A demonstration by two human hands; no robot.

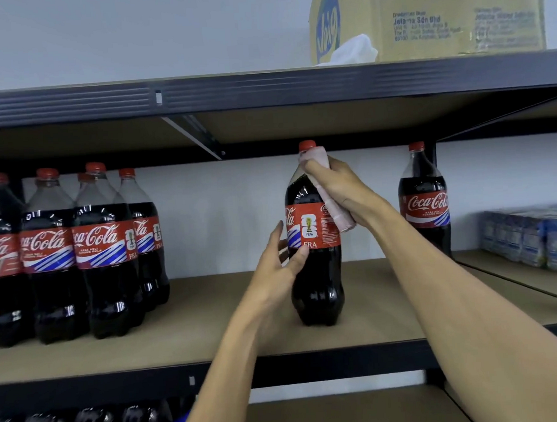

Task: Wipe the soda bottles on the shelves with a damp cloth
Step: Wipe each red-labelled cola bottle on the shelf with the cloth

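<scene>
In the middle of the frame we see one bottle standing upright and alone on the shelf. It is well apart from the other bottles crowded at the left and from a single one at the right.

It looks full of dark cola, so we judge it heavy and steady on its base but top-heavy if pushed at the neck. The plastic wall is stiff under pressure, smooth and probably slippery once damp. The waist at the red label looks the best place to brace it, and the neck below the cap is narrow enough to wrap.

The right hand, reaching in from the lower right, is clenched round a pale pink cloth. It presses the cloth against the bottle's neck and shoulder, with the top end of the cloth just under the red cap and the tail hanging over the label's right edge.

The left hand, just left of centre, is released. Its fingers are nearly straight and spread beside the bottle's left side, and the thumb tip touches the lower edge of the label. We cannot tell whether the fingers behind it touch the plastic.

At the upper right a box sits on the top shelf, and blue cartons are at the right edge.
</scene>
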